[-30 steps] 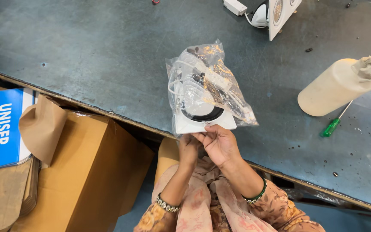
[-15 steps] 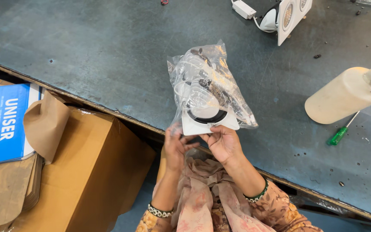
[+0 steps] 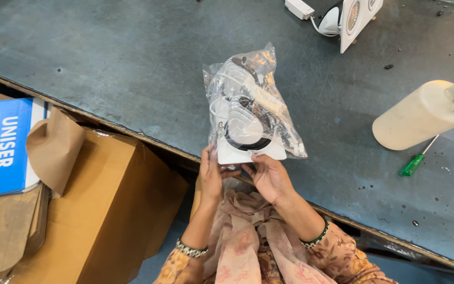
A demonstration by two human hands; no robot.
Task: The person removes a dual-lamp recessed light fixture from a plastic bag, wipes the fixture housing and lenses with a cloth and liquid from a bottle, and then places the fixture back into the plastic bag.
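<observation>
Holding bagged white light fixture (image 3: 248, 113), left hand (image 3: 210, 176), right hand (image 3: 269, 176)

The grey metal table (image 3: 106, 58) is scratched and dusty. On it lie a cream bottle (image 3: 421, 115) on its side, a green screwdriver (image 3: 415, 163) just beside it, and a white lamp (image 3: 354, 18) at the far edge.

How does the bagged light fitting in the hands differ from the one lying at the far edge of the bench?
The bagged fitting is sealed in a clear plastic bag; the far fitting is bare. The bagged fitting is held at its near edge by the left hand and right hand; the far fitting lies untouched on the bench, tilted, with a white wire leading off it. Both have a square white frame with a round centre.
</observation>
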